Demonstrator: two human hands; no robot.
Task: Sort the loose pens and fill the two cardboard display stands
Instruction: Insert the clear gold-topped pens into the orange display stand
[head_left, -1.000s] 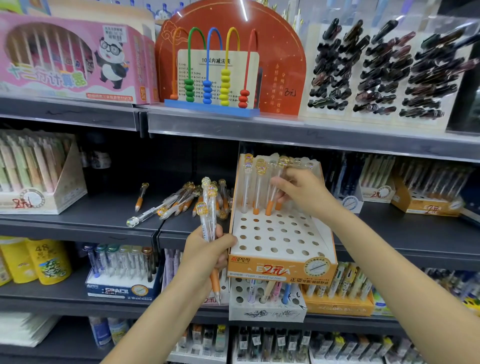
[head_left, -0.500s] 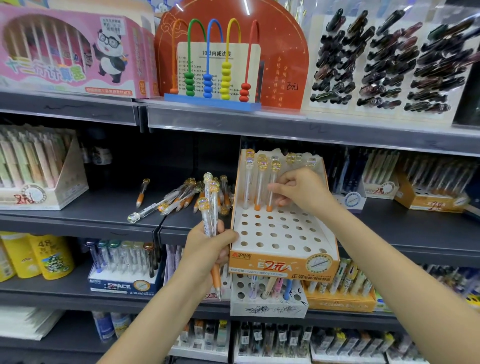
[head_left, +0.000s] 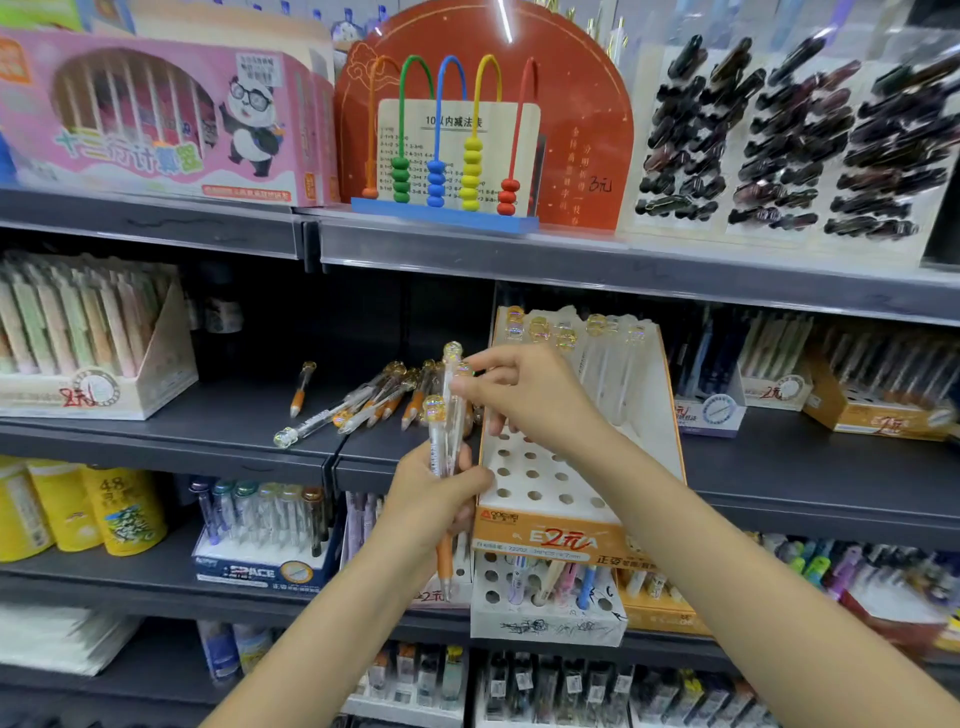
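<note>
We are holding a bundle of clear pens (head_left: 445, 415) upright in our left hand (head_left: 434, 499), its grip clenched round their barrels, orange tips pointing down below the fist and bubble caps standing above it; our right hand (head_left: 524, 397) is pinching the top of one pen in that bundle, just beside the orange display stand (head_left: 561, 538). Half a second ago the right hand was seating a pen in the stand's back row; it is now drawn away leftward to the bundle. The stand is carrying a row of clear pens (head_left: 576, 338) at its back, its nearer holes showing bare; loose pens (head_left: 363, 402) are lying in a heap on the dark shelf (head_left: 156, 431) to its left; a white stand (head_left: 545, 618) below is holding a few coloured pens.
</note>
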